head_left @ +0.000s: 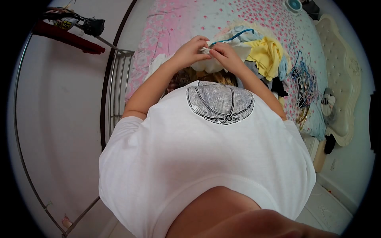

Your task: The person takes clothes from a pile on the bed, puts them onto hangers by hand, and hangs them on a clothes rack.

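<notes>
My left hand [192, 52] and my right hand [226, 55] are close together over the bed, in front of my chest. Both have their fingers closed on the edge of a white garment [209, 66], which hangs bunched below them. A blue clothes hanger [238, 35] lies just beyond my right hand, its hook pointing right. One end of it runs to the cloth near my fingertips; how far it goes into the garment is hidden. A yellow garment [266, 57] is heaped to the right of my right hand.
A pile of dark and light clothes lies beneath my forearms on the flowered bed [170, 23]. Several tangled hangers [304, 81] lie at right, near the padded headboard [340, 79]. A metal clothes rack [18, 103] stands at left with a dark red garment [67, 37].
</notes>
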